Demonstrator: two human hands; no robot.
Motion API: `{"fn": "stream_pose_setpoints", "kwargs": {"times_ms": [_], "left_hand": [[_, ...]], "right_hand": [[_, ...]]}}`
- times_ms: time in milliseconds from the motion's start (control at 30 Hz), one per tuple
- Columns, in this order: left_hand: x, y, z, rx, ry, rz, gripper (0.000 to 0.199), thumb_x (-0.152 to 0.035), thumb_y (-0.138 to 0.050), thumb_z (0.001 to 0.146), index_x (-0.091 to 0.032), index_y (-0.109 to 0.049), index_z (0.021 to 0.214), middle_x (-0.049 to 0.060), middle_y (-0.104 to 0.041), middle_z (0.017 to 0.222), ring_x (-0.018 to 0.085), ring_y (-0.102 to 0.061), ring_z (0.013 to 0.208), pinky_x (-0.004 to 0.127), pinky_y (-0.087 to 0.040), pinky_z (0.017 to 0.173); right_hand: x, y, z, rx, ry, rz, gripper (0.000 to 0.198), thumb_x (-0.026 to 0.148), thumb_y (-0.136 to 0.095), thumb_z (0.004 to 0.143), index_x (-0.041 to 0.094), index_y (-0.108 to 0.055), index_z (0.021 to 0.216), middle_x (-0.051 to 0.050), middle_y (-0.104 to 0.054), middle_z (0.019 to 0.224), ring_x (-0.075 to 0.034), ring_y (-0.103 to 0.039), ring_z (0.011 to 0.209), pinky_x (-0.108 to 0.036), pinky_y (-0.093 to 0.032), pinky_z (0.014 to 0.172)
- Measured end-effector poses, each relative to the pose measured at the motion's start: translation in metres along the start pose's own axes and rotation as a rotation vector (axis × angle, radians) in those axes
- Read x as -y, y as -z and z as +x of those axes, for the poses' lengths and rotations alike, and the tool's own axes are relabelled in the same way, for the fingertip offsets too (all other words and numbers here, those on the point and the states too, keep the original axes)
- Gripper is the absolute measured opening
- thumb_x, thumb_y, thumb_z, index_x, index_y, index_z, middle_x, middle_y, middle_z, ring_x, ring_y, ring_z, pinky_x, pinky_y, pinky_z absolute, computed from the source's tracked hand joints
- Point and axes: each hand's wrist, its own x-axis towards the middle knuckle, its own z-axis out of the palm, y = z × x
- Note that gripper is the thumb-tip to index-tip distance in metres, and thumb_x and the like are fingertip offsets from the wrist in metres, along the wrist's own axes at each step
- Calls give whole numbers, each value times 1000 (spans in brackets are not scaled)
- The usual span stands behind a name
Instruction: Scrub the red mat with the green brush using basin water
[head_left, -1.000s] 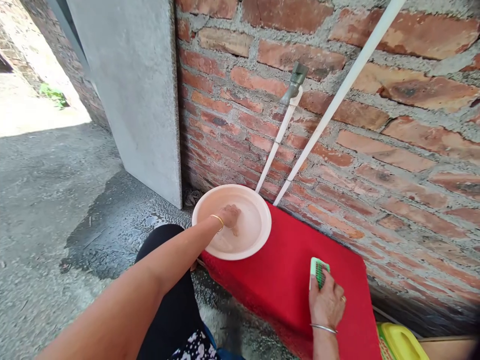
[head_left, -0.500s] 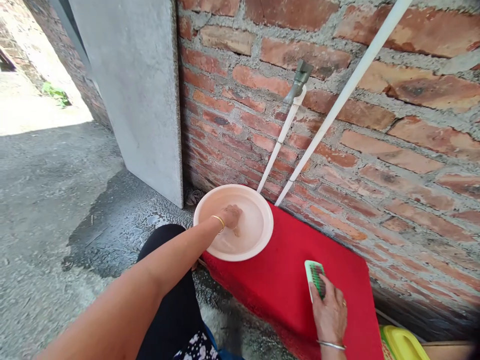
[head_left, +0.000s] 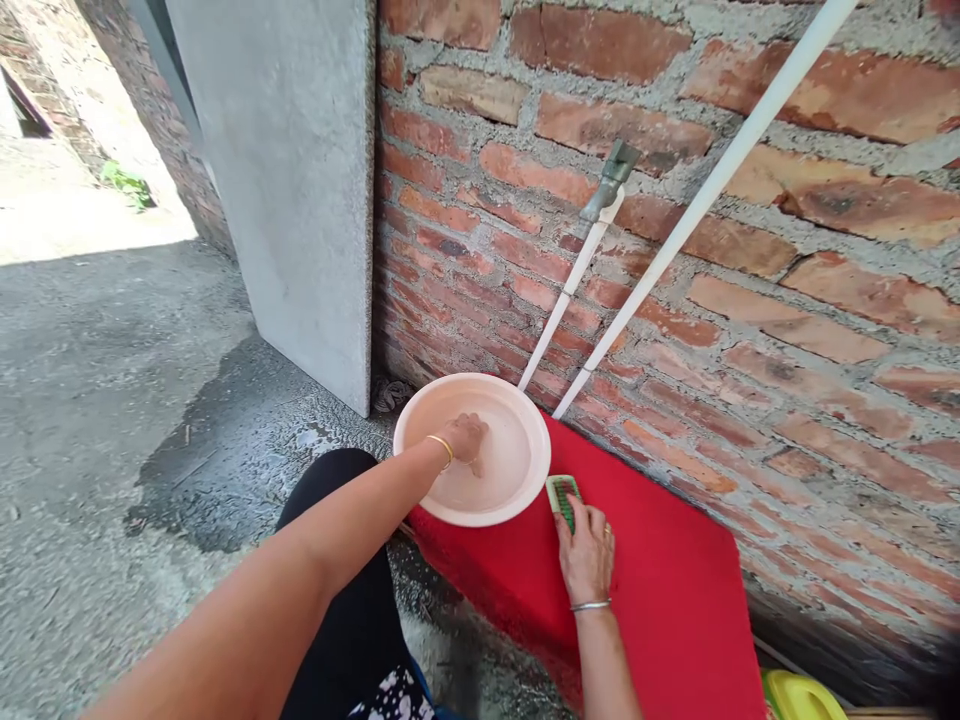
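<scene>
1. Beyond the hands I face a rough brick wall (head_left: 750, 375) with 2 white pipes (head_left: 691, 222), 1 ending in a tap (head_left: 609, 182).
2. Under the right hand (head_left: 587, 562) lies a red cloth (head_left: 667, 550) over a low bench-like support, which I judge keeps everything within seated reach.
3. That hand is curled around the near end of a green-bristled scrubbing brush (head_left: 562, 493), bristles upward, probably so the palm backs it; I can't tell whether it rests on the cloth.
4. Left of the brush, just beside its far end, sits a pale pink basin (head_left: 480, 517).
5. The left hand (head_left: 466, 440) is down inside, apparently in water; its fingertips are obscured, so I can't tell how closed it is or whether it holds anything.
6. Around the grips: a grey slab (head_left: 300, 200) far left, a bent knee (head_left: 337, 560) close below the left forearm, and a yellow container (head_left: 801, 695) lower right. The basin's rim stands between the 2 hands.
</scene>
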Motion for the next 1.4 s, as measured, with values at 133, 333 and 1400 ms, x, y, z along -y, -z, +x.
{"fn": "stream_pose_setpoints", "kwargs": {"times_ms": [133, 333, 1400], "left_hand": [[-1, 2, -2, -4, -16, -30, 98, -56, -86, 48, -14, -53, 130, 22, -47, 135, 41, -45, 123, 53, -43, 98], [-1, 3, 0, 18, -13, -33, 100, -56, -86, 49, -13, -51, 132, 23, -45, 137, 42, -44, 124, 54, -42, 98], [1, 0, -1, -11, -19, -25, 99, -60, -84, 51, -14, -52, 132, 21, -47, 136, 40, -46, 123, 53, -41, 101]], "right_hand": [[-58, 14, -2, -62, -179, -135, 59, 57, -28, 94, 18, -62, 123, -13, -60, 98, -23, -55, 82, -37, -40, 75], [-60, 30, -60, -66, -109, -96, 63, 64, -27, 93, 18, -61, 120, -12, -61, 96, -25, -56, 84, -38, -42, 76], [-14, 5, 31, 54, -61, -111, 45, 46, -37, 95, 24, -60, 127, -12, -59, 108, -22, -55, 89, -36, -40, 78]]}}
